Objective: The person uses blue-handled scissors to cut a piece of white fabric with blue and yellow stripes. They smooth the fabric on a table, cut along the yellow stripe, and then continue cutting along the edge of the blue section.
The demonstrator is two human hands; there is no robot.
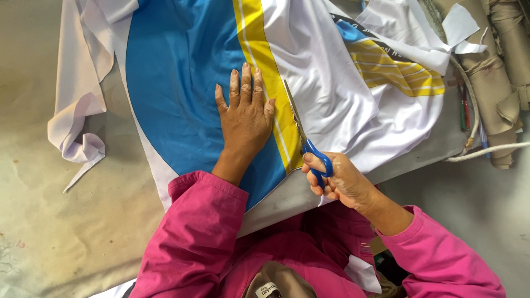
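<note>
- At the centre of the frame, the left hand (245,113) lies flat, palm down, on the blue field of a printed cloth (182,77); its grip is spread, fingers stretched out close together and pointing toward the top of the frame, pinching nothing.
- Just right of that hand runs a yellow stripe (268,72) with thin white lines in it, slanting from the top centre down to the lower middle of the frame; the little-finger side of the hand touches it.
- Right of centre, slightly lower, the right hand (339,179) has its grip closed through the blue handles of a pair of scissors (303,135), thumb in one loop and fingers curled in the other.
- The scissor blades point toward the top of the frame and lie along the right edge of the yellow stripe, where it meets the white part of the cloth.
- The cloth is spread over a grey bench (430,149), covering the upper middle of the frame, with white folds bunched at the upper right.
- A loose white strip (77,99) hangs crumpled off the cloth's left side, in the upper left of the frame.
- Rolled beige material (491,72) and a pale cord (486,152) lie at the right edge.
- Pink sleeves (193,237) fill the lower frame.
</note>
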